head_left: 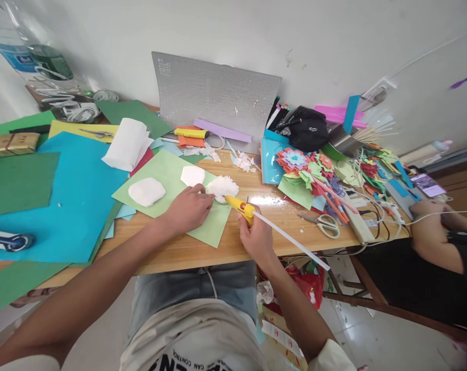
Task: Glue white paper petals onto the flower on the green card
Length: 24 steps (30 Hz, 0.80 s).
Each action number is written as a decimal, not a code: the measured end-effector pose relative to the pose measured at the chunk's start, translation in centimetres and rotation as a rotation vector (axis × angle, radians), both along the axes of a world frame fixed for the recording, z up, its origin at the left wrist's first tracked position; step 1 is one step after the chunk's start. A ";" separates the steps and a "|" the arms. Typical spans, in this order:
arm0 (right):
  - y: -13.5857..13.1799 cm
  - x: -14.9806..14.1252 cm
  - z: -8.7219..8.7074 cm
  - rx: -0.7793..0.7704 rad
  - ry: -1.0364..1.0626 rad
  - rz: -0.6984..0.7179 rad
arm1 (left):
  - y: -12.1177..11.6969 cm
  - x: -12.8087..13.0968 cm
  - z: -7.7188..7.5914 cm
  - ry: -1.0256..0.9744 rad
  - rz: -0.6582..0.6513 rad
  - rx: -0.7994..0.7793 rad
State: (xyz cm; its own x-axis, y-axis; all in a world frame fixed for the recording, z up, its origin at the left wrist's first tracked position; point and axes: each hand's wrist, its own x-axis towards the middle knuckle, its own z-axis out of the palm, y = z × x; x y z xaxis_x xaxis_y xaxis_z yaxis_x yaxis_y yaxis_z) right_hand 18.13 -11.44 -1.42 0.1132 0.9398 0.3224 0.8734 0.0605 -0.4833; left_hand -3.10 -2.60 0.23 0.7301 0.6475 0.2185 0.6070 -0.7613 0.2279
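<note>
My right hand [258,234] is wrapped round a yellow glue gun [243,207], with a long white glue stick [291,239] running out of its back. The nozzle points left at the lower edge of a ruffled white paper piece [224,186]. Against the left edge of that piece, my left hand [190,207] has its fingers bent together and its fingertips gripping the rim. Both are over a light green paper sheet [167,172]. Also on the sheet are a smooth white paper cutout [147,191] and a smaller white paper cutout [192,175], just beyond my left hand.
Blue paper [82,180] and a folded white tissue stack [127,144] lie left. A grey cutting mat [218,98] leans on the wall. Right are paper flowers [295,159], scissors [326,225], a power strip [359,221] and another person's arm [434,232].
</note>
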 end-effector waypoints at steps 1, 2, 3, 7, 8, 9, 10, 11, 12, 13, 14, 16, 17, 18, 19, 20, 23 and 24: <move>0.0 0.1 0.0 0.005 0.002 -0.010 | 0.0 0.0 0.0 0.002 0.000 -0.001; 0.1 0.2 0.1 0.014 0.009 -0.017 | 0.0 0.0 0.1 0.003 0.001 -0.002; 0.1 0.2 0.1 0.027 0.020 -0.020 | -0.1 0.0 0.1 0.005 0.000 -0.005; -0.2 0.6 0.5 0.087 0.139 -0.012 | -0.1 0.0 0.1 0.008 -0.001 -0.017; -0.3 0.8 0.5 0.096 0.193 -0.013 | -0.1 0.0 0.1 0.009 -0.002 -0.023; -0.5 1.2 0.5 0.105 0.254 -0.018 | 0.0 0.0 0.2 0.008 0.001 -0.030; -0.7 1.6 0.5 0.113 0.316 -0.027 | 0.0 0.0 0.2 0.005 0.007 -0.039; -0.8 2.3 0.4 0.126 0.376 -0.046 | 0.0 0.0 0.3 0.001 0.012 -0.050; -0.9 3.1 0.4 0.141 0.431 -0.071 | 0.0 0.1 0.4 -0.004 0.018 -0.061; -0.9 4.0 0.3 0.163 0.477 -0.105 | 0.1 0.1 0.4 -0.010 0.026 -0.072; -0.8 5.0 0.2 0.190 0.513 -0.147 | 0.1 0.1 0.5 -0.017 0.034 -0.082; -0.5 7.3 0.1 0.231 0.543 -0.225 | 0.1 0.1 0.5 -0.030 0.058 -0.097; -0.3 8.4 -0.1 0.234 0.533 -0.251 | 0.2 0.1 0.5 -0.038 0.073 -0.100; -0.1 9.4 -0.2 0.232 0.516 -0.271 | 0.2 0.2 0.4 -0.045 0.090 -0.103; 0.1 10.2 -0.4 0.222 0.495 -0.283 | 0.2 0.2 0.4 -0.052 0.103 -0.109; 0.3 11.0 -0.7 0.206 0.472 -0.290 | 0.2 0.2 0.3 -0.059 0.113 -0.116; 0.5 12.1 -1.3 0.135 0.399 -0.304 | 0.3 0.2 0.3 -0.078 0.130 -0.147; 0.4 12.2 -1.5 0.107 0.373 -0.314 | 0.3 0.2 0.3 -0.087 0.139 -0.154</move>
